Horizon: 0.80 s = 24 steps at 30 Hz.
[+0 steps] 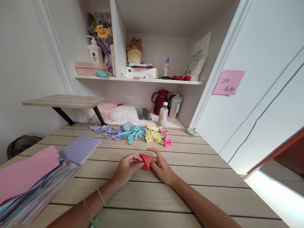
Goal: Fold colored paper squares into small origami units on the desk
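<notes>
A small piece of folded red paper (pixel 145 161) is held just above the slatted table, a diagonal fold edge showing on its face. My left hand (pixel 128 164) pinches its left side between thumb and fingers. At the right edge, my right hand (pixel 161 167) grips the paper with the thumb and curled fingers, while its index finger arches up and away. Folded paper pieces lie beyond my hands: purple (pixel 114 132), blue (pixel 134 132), yellow (pixel 154 134) and pink (pixel 167 143).
To the left are a stack of coloured paper (pixel 40 186) and a purple pad (pixel 80 148). A small raised stand (pixel 64 101) stands behind them. Along the back are a clear bottle (pixel 163 115), a dark red jug (pixel 161 103) and a green folded piece (pixel 192 131).
</notes>
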Available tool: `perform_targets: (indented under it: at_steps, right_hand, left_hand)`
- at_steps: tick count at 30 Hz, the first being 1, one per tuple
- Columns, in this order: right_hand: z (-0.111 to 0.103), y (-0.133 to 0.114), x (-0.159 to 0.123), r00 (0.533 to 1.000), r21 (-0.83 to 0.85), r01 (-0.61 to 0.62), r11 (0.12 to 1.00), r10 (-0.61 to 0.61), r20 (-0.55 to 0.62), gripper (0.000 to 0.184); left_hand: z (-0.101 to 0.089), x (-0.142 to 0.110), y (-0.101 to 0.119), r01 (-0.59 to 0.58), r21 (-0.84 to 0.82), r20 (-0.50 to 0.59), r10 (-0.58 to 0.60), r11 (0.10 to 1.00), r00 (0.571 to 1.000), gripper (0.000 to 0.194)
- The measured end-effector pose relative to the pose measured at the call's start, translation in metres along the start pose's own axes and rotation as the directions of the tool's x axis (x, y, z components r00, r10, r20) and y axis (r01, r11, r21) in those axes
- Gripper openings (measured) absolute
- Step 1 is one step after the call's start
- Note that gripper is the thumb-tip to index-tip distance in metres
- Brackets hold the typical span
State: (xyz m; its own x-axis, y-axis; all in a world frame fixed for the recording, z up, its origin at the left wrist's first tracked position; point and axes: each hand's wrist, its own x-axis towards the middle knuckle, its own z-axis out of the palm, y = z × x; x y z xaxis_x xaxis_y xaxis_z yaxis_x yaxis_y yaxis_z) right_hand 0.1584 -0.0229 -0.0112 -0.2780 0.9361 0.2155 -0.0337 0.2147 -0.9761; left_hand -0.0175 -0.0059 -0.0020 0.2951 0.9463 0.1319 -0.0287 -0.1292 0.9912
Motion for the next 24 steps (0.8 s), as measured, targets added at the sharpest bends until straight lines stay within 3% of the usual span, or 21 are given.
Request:
perform_targets:
  at_steps: [4,8,14,21,24]
  right_hand:
    - [-0.003,0.007,0.005,0.996,0.080,-0.048,0.996,0.054,-0.075,0.034]
    - [-0.007,0.004,0.007,0.993,0.038,-0.022,0.999,0.026,-0.111,0.028]
    - [-0.006,-0.010,0.001,0.999,0.031,-0.014,0.999,0.013,0.037,0.033]
    - [-0.004,0.004,0.004,0.998,0.044,-0.064,0.997,0.063,0.020,0.034]
    - [-0.005,0.005,0.005,0.997,0.025,-0.075,0.997,0.075,0.004,0.039]
  left_hand:
    - [0.002,-0.003,0.001,-0.070,-0.047,-0.075,0.066,0.996,0.995,0.035]
    - [0.002,-0.003,0.002,-0.041,-0.026,-0.065,0.039,0.999,0.997,0.041]
    - [0.003,-0.004,0.003,-0.033,-0.006,-0.076,0.032,0.999,0.997,0.049]
    - [0.002,-0.005,0.009,0.051,0.055,0.055,-0.054,0.997,0.997,0.034]
    - [0.001,-0.003,0.006,0.069,0.038,0.026,-0.070,0.997,0.997,0.031]
